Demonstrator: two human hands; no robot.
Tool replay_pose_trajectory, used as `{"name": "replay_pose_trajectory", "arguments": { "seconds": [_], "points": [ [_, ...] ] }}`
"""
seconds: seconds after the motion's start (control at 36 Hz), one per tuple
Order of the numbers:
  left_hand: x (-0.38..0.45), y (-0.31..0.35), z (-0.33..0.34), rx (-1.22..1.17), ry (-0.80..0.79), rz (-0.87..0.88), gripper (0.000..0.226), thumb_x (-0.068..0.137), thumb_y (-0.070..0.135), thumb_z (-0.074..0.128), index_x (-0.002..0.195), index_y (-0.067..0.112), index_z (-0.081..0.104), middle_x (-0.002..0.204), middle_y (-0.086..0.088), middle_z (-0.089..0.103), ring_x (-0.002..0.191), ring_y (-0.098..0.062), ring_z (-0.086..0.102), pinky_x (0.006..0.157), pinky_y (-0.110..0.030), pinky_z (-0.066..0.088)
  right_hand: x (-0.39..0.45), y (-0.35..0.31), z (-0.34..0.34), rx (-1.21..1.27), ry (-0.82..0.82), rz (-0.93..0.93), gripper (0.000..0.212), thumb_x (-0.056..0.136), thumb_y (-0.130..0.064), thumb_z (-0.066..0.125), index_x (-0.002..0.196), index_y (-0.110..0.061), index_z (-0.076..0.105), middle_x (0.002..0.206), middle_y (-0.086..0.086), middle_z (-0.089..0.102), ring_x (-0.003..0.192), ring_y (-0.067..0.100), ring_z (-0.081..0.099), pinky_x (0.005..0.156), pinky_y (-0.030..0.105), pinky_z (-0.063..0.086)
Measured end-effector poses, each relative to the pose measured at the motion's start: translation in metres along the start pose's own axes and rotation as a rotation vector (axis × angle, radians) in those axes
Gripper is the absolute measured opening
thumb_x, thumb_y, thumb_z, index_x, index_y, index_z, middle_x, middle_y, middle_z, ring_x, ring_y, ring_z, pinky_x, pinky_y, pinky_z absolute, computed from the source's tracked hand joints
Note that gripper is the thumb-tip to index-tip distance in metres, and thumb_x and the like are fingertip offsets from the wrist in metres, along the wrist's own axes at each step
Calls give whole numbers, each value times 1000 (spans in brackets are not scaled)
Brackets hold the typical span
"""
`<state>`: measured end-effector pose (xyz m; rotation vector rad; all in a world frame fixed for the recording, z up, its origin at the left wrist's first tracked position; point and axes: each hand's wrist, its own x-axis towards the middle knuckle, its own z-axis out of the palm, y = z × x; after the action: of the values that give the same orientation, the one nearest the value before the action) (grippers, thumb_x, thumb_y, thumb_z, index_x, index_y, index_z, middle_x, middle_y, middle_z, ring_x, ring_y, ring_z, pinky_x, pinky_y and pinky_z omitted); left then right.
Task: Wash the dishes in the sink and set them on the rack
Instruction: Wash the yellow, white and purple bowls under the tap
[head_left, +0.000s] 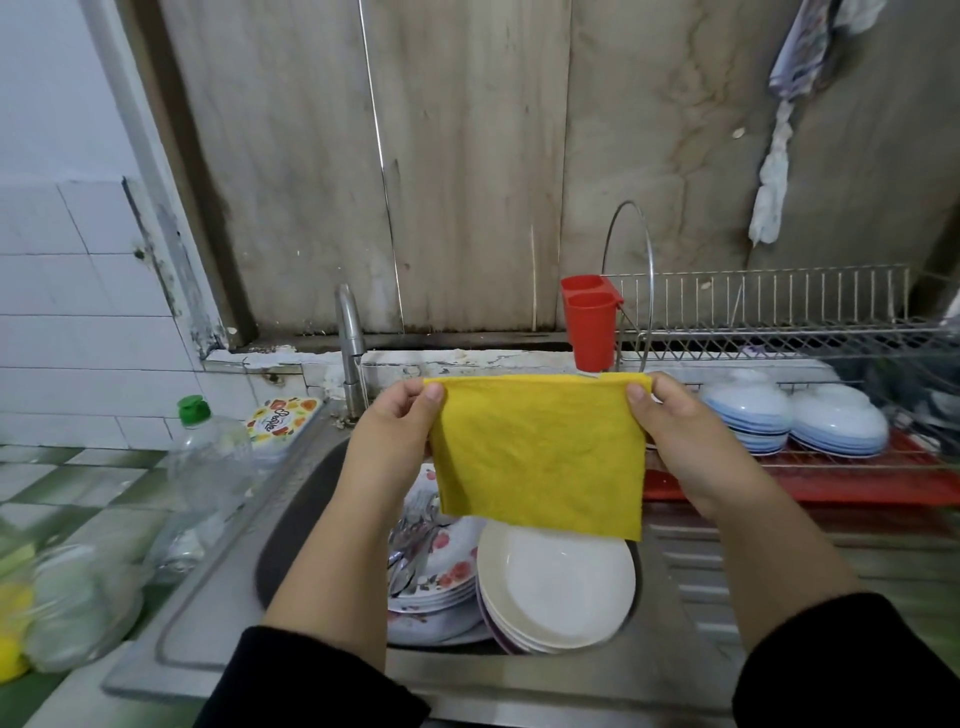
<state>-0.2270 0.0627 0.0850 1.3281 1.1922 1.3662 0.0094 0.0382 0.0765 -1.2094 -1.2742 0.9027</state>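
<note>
Head | both hands (395, 426) (670, 421) pinch yellow cloth (540, 452) | sink (311, 499): stacked plates (556, 582) | rack (779, 332): bowls (789, 415)

we see a steel sink unit (670, 675) carrying stacked plates (556, 587) in its basin | a wire dish rack (779, 332) on its right side over a red tray (831, 491), holding upturned bowls (789, 418) | a tiled counter (78, 488) at left bearing a green-capped clear bottle (208, 467)
</note>
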Motion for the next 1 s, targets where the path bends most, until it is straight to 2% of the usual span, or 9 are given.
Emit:
{"name": "replay_pose_trajectory", "arguments": {
  "seconds": [0.11,0.25,0.36,0.47,0.56,0.69,0.86,0.94,1.0],
  "points": [
    [-1,1,-1,42,21,80,20,92,22,59,84,39,66,78,-4,56,75,-22,52,81,-58,50,2,-1,2,28,20,18,20,100,-31,43,100,-19,59,87,-6,71,81,8,66,76,31,53],
    [0,0,-5,46,-12,99,22,88,12,64,81,32,61,75,-8,53,74,-23,52,80,-58,51,3,-1,4,23,42,13,19,100,-30,42,96,-21,59,82,-9,70,75,5,66,67,24,50],
    [2,-1,-7,50,-60,63,17,85,4,65,83,21,62,77,-3,61,81,-24,60,82,-47,56,4,1,3,7,69,5,19,100,-30,43,94,-22,59,84,-4,69,79,12,63,79,33,49],
    [2,-3,-9,92,-82,69,18,85,4,65,83,22,67,78,0,69,76,-17,66,72,-29,59,5,1,2,5,78,-13,19,100,-29,44,90,-22,58,78,-6,68,73,11,62,73,32,48],
    [1,-5,-10,106,-84,72,19,83,4,68,77,22,70,72,6,72,72,-14,68,71,-27,58,6,3,2,-2,95,-20,19,100,-30,45,87,-22,58,74,-8,68,71,9,61,70,31,48],
    [-4,-2,-12,98,-128,64,16,79,3,71,76,18,73,73,3,74,68,-9,69,66,-18,56,7,5,1,14,129,-1,19,99,-30,46,86,-23,58,70,-8,68,66,11,62,68,31,48],
    [-1,-4,-13,155,-112,132,11,79,7,72,74,16,74,93,0,68,91,-18,64,83,-30,52,7,3,2,13,123,-13,19,99,-31,45,88,-23,57,75,-5,67,71,13,61,72,33,49],
    [1,-6,-14,194,-106,160,10,80,8,72,82,17,75,102,1,64,102,-18,60,90,-34,50,7,3,3,26,119,-32,17,99,-30,45,89,-22,56,71,-9,68,67,8,63,67,30,50],
    [1,-7,-13,208,-108,176,17,81,6,70,88,21,74,103,4,62,103,-15,58,90,-31,49,7,4,3,27,111,-48,16,99,-29,45,91,-22,57,75,-7,69,70,10,64,72,33,51]
  ]
}}
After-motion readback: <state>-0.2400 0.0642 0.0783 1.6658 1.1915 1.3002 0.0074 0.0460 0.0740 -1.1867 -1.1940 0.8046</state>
